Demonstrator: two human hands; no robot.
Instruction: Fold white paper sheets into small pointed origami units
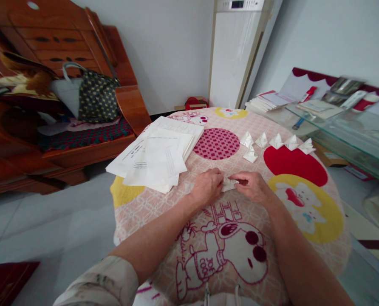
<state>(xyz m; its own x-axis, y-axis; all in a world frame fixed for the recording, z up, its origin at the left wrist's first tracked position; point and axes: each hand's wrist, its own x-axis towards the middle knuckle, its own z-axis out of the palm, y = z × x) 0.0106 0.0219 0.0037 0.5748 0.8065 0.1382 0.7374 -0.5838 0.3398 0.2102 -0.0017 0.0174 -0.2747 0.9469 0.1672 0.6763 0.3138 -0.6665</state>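
Observation:
A small piece of folded white paper [229, 184] lies on the patterned tablecloth [189, 216] between my two hands. My left hand [207, 185] presses on its left side with curled fingers. Pinching its right edge is my right hand [251, 186], thumb and fingertips together. Several folded paper shapes [278, 140] stand in a row past my right hand, and one more folded shape [250, 154] sits just in front of that row. To the left of my left hand is a loose stack of printed white sheets [164, 157].
A carved wooden bench [125, 106] with a dark patterned bag [98, 95] stands at the left. At the right is a glass-topped table [361, 131] bearing papers, a red marker-like item [308, 94] and metal bowls. A white upright appliance [232, 55] stands behind.

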